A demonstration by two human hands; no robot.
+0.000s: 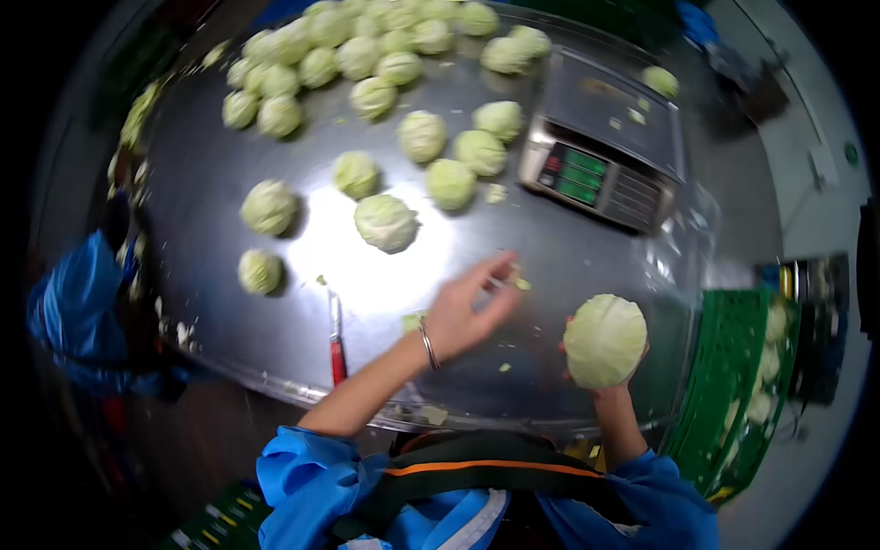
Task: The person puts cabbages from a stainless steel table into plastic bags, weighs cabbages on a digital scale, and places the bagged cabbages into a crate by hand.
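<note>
My right hand (612, 389) grips a large pale green cabbage (605, 339) from beneath, above the right part of the metal table (577, 266). Only fingertips at its sides and the wrist show around it. To the left, my left hand (466, 310), with a metal bracelet (428, 345) on the wrist, is slightly blurred over the table. Its thumb and fingers are bent but apart, and small leaf scraps (521, 280) lie by the fingertips. Left of that forearm lies a knife with a red handle (337, 362). Beyond my left hand sits another cabbage (385, 223).
Several cabbages are heaped at the table's far side (357, 55). A scale (605, 137) with green displays stands at the far right, near clear plastic film (683, 234). A green crate (729, 394) with cabbages stands on the right. Another person's blue sleeve (82, 298) shows on the left.
</note>
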